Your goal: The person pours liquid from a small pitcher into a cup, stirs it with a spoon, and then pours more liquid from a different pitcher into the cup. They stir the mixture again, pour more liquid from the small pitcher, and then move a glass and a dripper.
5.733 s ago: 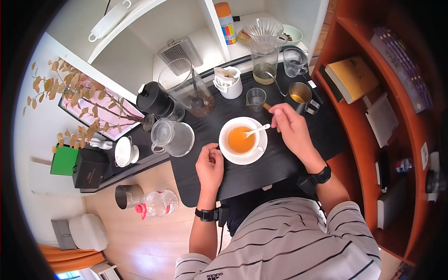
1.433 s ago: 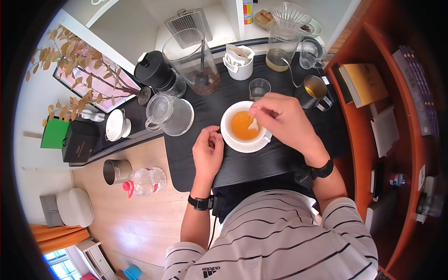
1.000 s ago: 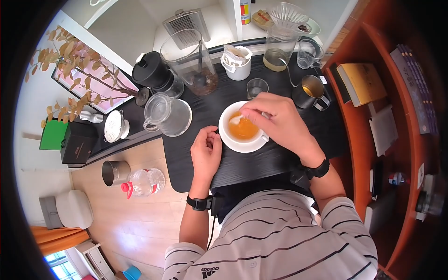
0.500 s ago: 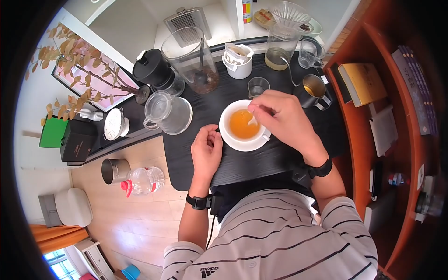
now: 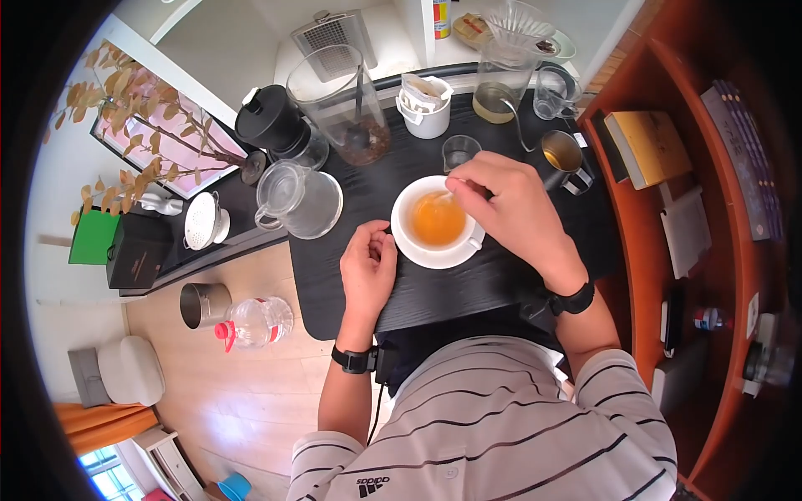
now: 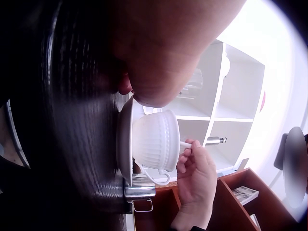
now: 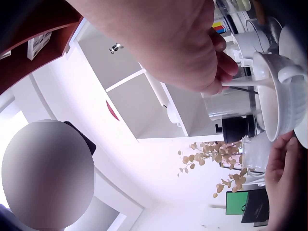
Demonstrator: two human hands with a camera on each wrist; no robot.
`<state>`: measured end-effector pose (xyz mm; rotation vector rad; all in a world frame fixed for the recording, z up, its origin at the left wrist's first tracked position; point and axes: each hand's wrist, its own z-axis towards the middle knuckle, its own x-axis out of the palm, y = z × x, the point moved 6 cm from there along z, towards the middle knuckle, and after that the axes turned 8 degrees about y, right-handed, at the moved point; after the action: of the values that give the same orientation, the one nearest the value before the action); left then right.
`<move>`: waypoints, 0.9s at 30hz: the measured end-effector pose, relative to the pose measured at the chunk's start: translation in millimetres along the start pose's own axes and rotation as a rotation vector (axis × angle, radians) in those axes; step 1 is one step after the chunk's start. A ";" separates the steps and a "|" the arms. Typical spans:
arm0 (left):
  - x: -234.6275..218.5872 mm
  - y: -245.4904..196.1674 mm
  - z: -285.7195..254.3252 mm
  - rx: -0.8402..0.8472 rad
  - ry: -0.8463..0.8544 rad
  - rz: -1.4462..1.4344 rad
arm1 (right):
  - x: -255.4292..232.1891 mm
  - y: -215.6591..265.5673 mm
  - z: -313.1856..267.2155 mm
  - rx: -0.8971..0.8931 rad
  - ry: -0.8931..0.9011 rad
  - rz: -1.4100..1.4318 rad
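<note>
A white teacup [image 6: 155, 139] with a ribbed wall stands on a white saucer [image 6: 124, 144] and holds amber liquid [image 5: 438, 220]. My right hand [image 5: 516, 209] is over the cup's right side, thumb and fingers pinching the handle of a white spoon [image 7: 246, 83]. The spoon slants down into the cup, its bowl under the liquid. My left hand [image 5: 369, 271] rests on the table just left of the saucer, fingers loosely bent, fingertips right at the saucer's rim. The cup's handle [image 5: 475, 243] points to the lower right in the head view.
Behind the cup are a small glass beaker [image 5: 460, 154], a white mug with a drip bag [image 5: 424, 113] and a metal pitcher [image 5: 561, 160]. A glass server [image 5: 302, 200], a black grinder [image 5: 271, 123] and a tall glass container [image 5: 338, 104] stand left. A wooden bookcase [image 5: 635, 242] borders the right.
Earlier the right hand was right of the cup, with the spoon leaning on the rim. Since then it has taken the spoon and moved it about in the liquid. The left hand has stayed by the saucer.
</note>
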<state>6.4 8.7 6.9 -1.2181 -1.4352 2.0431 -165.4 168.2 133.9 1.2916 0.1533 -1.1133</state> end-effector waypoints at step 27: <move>0.3 -0.9 1.4 0.027 -0.028 0.004 | -1.5 1.6 -1.3 -0.014 0.027 0.092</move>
<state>4.9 8.5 7.7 -1.1862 -1.4147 2.0834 -164.4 169.9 135.6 1.2892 0.1203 -1.0157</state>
